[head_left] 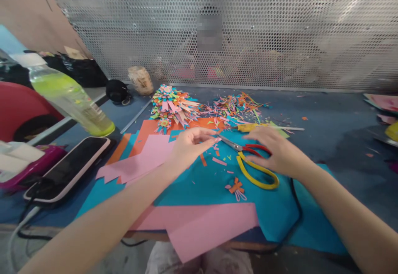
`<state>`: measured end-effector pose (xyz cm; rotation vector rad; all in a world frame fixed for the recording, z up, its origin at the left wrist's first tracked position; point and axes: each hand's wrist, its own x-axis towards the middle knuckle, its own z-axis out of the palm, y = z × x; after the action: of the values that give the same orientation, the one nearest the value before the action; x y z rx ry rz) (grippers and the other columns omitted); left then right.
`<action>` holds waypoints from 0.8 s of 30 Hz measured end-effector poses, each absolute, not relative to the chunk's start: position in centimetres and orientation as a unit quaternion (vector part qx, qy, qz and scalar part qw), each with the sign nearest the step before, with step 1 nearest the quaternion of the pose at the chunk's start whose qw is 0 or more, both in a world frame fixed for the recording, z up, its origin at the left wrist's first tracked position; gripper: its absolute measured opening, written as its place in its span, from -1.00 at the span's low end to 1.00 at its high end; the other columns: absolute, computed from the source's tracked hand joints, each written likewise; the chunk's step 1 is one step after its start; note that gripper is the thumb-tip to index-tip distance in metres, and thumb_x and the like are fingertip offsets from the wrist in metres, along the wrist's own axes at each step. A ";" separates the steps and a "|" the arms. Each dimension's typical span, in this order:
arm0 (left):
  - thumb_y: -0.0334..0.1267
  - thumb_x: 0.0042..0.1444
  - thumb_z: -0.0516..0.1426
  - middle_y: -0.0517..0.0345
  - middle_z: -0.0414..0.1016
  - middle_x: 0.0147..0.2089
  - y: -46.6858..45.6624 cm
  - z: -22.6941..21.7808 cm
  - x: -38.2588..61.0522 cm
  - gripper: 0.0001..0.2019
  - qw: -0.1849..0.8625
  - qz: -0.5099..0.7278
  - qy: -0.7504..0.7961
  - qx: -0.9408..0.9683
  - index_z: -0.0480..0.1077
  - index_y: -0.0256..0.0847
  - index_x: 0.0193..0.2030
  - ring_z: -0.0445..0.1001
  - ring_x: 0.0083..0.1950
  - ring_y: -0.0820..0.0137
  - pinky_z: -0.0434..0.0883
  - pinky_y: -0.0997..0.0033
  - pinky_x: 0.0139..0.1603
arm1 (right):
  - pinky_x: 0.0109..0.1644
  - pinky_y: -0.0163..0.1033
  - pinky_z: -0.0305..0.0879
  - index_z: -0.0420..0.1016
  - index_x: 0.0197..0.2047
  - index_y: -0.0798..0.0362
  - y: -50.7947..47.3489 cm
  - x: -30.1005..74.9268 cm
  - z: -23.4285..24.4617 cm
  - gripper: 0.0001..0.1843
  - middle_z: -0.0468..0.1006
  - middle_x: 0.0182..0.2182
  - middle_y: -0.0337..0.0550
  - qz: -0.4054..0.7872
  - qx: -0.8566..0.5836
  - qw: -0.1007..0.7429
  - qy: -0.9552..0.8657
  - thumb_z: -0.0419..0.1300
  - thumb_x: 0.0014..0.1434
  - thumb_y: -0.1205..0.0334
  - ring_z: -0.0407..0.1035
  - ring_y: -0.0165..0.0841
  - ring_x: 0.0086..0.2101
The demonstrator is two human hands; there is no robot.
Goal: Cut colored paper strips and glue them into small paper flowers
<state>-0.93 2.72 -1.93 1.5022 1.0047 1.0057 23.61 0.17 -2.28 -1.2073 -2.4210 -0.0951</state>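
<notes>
"What lies nearest?"

"A smooth, matte pink sheet (214, 224), cut at angles, overhanging the near edge of the desk (338, 141). Just beyond it, flat teal paper (199, 191) carries a small paper figure (236, 187): crossed orange strips with thin pink loops on the near side."

"And the scissors (239, 148)?"

"In the centre, over the teal paper, slim metal blades pointing left, with 2 rounded handle loops, red and yellow. The right grip (282, 149), a bare hand, is grasping them at the red loop. The left grip (189, 147) has thumb and forefinger brought close at the blade tips; I can't tell whether any paper sits between them."

"What's on the left?"

"A glossy, black-screened phone (71, 166) with a pale pink rim, and beyond it a clear plastic bottle (68, 95) of yellow-green liquid, white-capped."

"Any writing?"

"There's a printed patch on the bottle, too blurred to read."

"Farther off?"

"A spiky, layered paper bundle (172, 104) in pink, orange and blue; right of it, a tangled heap of thin paper scraps (236, 105). At the far side stands a shiny metal panel (149, 17) punched with round holes."
</notes>
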 end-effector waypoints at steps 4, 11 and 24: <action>-0.18 -0.12 0.22 0.13 0.52 -0.37 2.7 -2.0 -0.9 -0.73 0.507 0.418 0.422 0.625 0.43 -0.23 -0.25 0.47 -0.35 0.46 0.37 0.51 -0.36 | 0.05 -0.10 0.14 0.37 -0.08 0.07 -2.2 21.1 -1.1 -0.46 0.42 -0.15 -0.05 0.102 -0.271 0.120 -0.950 0.21 -0.07 -0.08 0.24 -0.25 -0.08; -0.20 -0.10 0.21 0.13 0.52 -0.35 2.4 -1.5 -0.7 -0.76 0.521 0.400 0.433 0.617 0.42 -0.21 -0.25 0.48 -0.45 0.47 0.34 0.54 -0.51 | 0.01 -0.04 0.16 0.38 -0.06 0.10 -2.9 20.2 -1.9 -0.55 0.46 -0.19 -0.02 0.116 -0.245 0.108 -0.956 0.12 0.06 -0.01 0.25 -0.23 -0.09; -0.15 -0.09 0.20 0.12 0.53 -0.36 2.6 -2.4 -0.9 -0.74 0.501 0.415 0.409 0.640 0.44 -0.21 -0.24 0.49 -0.32 0.43 0.40 0.49 -0.33 | -0.09 -0.25 0.31 0.41 -0.12 0.05 -2.4 21.0 -1.5 -0.77 0.52 -0.26 -0.12 0.188 -0.297 0.165 -0.922 0.09 0.13 0.25 0.37 -0.38 -0.20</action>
<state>-0.86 2.58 -2.43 1.5471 0.9894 1.0025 20.98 -2.40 -1.53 -0.8447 -2.6257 0.5349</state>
